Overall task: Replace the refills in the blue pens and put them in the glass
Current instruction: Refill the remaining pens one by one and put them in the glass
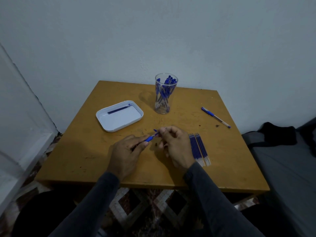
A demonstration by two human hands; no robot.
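My left hand [127,152] grips the barrel of a blue pen [149,138] over the middle of the wooden table [95,147]. My right hand [174,144] pinches the pen's front end with thumb and fingers. A row of several blue refills [199,148] lies just right of my right hand. A clear glass [165,94] with several blue pens stands at the back centre. Another capped blue pen [215,117] lies on the table at the right. A white tray [119,116] at the left holds one refill [118,110].
The table stands against a pale wall [153,40]. A grey mattress with a dark cloth [280,134] lies at the right. A patterned floor [145,211] shows below the table's front edge, and a white door frame [22,134] stands at the left.
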